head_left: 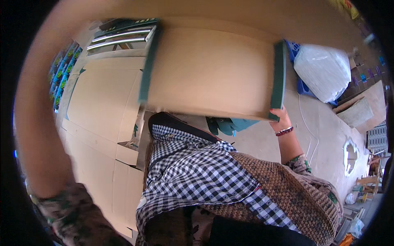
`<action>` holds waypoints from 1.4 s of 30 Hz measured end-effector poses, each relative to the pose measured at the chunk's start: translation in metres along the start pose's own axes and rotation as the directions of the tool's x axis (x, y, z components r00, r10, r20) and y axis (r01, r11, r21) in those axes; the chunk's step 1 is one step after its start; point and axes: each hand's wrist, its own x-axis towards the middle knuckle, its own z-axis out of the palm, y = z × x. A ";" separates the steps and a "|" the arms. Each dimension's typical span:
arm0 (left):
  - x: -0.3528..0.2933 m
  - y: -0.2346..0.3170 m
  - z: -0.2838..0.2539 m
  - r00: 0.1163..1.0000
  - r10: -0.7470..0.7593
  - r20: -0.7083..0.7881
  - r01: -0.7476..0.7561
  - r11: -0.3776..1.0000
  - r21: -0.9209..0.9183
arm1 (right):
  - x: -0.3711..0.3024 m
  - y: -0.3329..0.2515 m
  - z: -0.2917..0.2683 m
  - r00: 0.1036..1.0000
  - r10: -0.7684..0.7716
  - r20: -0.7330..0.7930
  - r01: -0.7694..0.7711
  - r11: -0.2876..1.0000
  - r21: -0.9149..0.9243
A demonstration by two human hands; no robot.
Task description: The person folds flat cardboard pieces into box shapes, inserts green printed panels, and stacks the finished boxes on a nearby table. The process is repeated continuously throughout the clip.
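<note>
- Well, nearest: L forearm (37,135), blurred; L hand lost in the blur up top, can't tell its grip
- Brown panel (230,14) across top, v. blurred, poss. part of box
- Box (213,69) held up in front, beyond checked apron (197,172); R hand (282,117) grips its lower R corner
- Progress: prob. part-way, sides up, box open, closing apparently not done
- Looks: plain tan inside, shallow, dk green side walls (278,78)
- Farther L: card sheets (104,90), flat, prob. left to do
- Far R: white wrapped bundle (322,71), blue crate (302,87)

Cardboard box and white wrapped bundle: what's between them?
In the head view, part of a blue crate and grey floor show between the box and the bundle.
</note>
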 end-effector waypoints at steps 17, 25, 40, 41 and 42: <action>-0.171 0.129 0.150 0.468 -0.175 0.866 0.702 0.669 -0.244 | -0.049 0.215 -0.183 0.473 0.556 -0.683 -0.563 0.787 0.251; -0.197 0.147 0.043 0.238 -0.580 0.779 0.969 0.191 -0.153 | -0.032 0.231 -0.135 0.217 0.709 -0.671 -0.491 0.673 0.553; -0.190 0.152 -0.036 -0.133 -0.627 0.768 0.991 -0.099 0.091 | -0.043 0.285 -0.104 0.821 0.338 -0.459 -0.419 -0.188 -0.888; -0.188 0.149 -0.035 -0.117 -0.625 0.772 0.993 -0.091 0.077 | -0.044 0.282 -0.102 0.844 0.364 -0.393 -0.312 -0.263 -0.913; -0.186 0.149 -0.036 -0.104 -0.623 0.775 0.994 -0.086 0.064 | -0.048 0.277 -0.102 0.854 0.401 -0.331 -0.210 -0.317 -0.925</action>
